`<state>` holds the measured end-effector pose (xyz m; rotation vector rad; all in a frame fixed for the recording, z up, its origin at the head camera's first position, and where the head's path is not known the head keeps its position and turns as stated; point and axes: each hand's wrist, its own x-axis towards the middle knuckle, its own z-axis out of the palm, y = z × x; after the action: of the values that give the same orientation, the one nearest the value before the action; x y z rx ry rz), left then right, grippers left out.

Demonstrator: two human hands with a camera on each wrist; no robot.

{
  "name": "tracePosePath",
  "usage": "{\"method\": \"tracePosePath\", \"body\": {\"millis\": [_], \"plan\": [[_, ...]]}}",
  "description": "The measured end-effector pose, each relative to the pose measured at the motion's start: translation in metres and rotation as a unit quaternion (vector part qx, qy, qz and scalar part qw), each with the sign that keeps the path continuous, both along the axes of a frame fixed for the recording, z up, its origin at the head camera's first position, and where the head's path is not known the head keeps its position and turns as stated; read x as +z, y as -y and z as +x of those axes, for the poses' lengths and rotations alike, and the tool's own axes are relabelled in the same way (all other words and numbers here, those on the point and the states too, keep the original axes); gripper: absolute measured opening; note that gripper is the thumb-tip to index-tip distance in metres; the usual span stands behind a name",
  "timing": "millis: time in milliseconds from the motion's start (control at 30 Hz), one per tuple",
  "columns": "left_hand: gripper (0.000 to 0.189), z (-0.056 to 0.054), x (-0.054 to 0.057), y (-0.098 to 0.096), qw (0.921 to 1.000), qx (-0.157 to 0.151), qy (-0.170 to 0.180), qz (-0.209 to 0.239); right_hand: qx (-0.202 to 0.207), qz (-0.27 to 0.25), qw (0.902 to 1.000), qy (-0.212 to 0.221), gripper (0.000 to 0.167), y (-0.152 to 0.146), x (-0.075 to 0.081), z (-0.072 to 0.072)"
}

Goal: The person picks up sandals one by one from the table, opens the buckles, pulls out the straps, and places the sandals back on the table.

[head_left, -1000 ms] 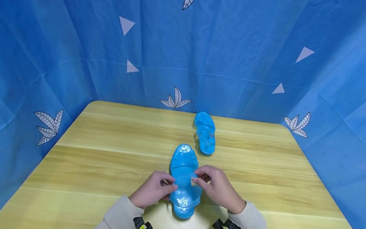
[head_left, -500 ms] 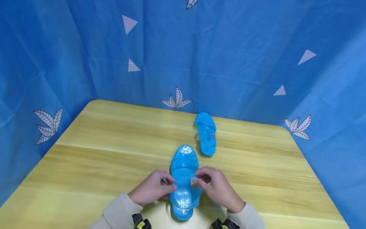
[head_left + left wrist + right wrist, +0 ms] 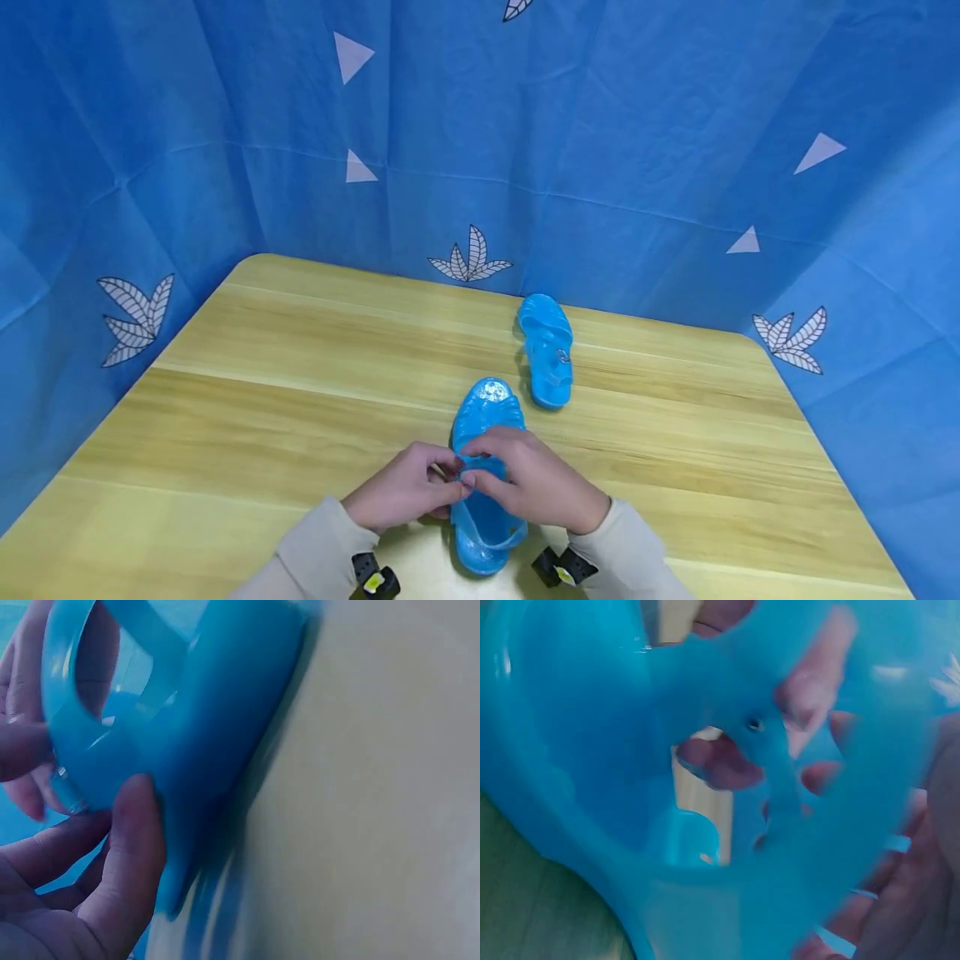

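Note:
A glossy blue jelly sandal (image 3: pixel 487 410) lies toe-away near the front of the table, between both hands. My left hand (image 3: pixel 405 490) pinches its left side, thumb outside, close to a small clear buckle (image 3: pixel 69 791) in the left wrist view. My right hand (image 3: pixel 536 482) reaches across the sandal, and its fingertips hold the thin ankle strap (image 3: pixel 769 761) against the left side, meeting the left fingers. A small hole shows in the strap in the right wrist view. The right fingertips' exact hold is partly hidden.
A second blue sandal (image 3: pixel 551 379), with a metallic buckle (image 3: pixel 563 356) on its right side, lies farther back near the table's rear edge. Blue patterned cloth (image 3: pixel 637 167) hangs around the wooden table (image 3: pixel 300 375). Each wrist wears a black strap.
My right hand has moved left from the sandal's right side, carrying the strap across to my left hand. The left hand keeps its place. The head view has shifted slightly.

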<state>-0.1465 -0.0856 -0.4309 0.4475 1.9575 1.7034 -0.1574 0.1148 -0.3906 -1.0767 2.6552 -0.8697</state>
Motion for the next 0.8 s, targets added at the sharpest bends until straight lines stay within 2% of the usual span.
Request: {"method": "tracePosePath", "body": {"millis": [133,300,433,667,800], "plan": [[0.017,-0.003,0.005,0.009,0.9995,-0.02,-0.002,-0.023,0.055,0.052,0.9971,-0.01,0.022,0.009,0.0,-0.005],[0.012,-0.005,0.006,0.017,0.9964,-0.059,-0.01,-0.061,0.084,0.064,0.9944,0.012,0.018,0.011,-0.001,-0.008],[0.012,-0.004,0.002,0.016,0.9945,-0.083,0.001,-0.064,0.095,0.082,0.9917,0.027,0.022,0.007,-0.002,-0.01],[0.008,-0.004,-0.004,0.012,0.9958,-0.085,0.012,-0.031,0.115,0.109,0.9856,0.06,0.025,-0.001,-0.007,-0.01],[0.007,-0.004,-0.006,0.01,0.9966,-0.077,0.012,-0.025,0.118,0.098,0.9871,0.046,0.024,-0.002,-0.011,-0.01]]}}
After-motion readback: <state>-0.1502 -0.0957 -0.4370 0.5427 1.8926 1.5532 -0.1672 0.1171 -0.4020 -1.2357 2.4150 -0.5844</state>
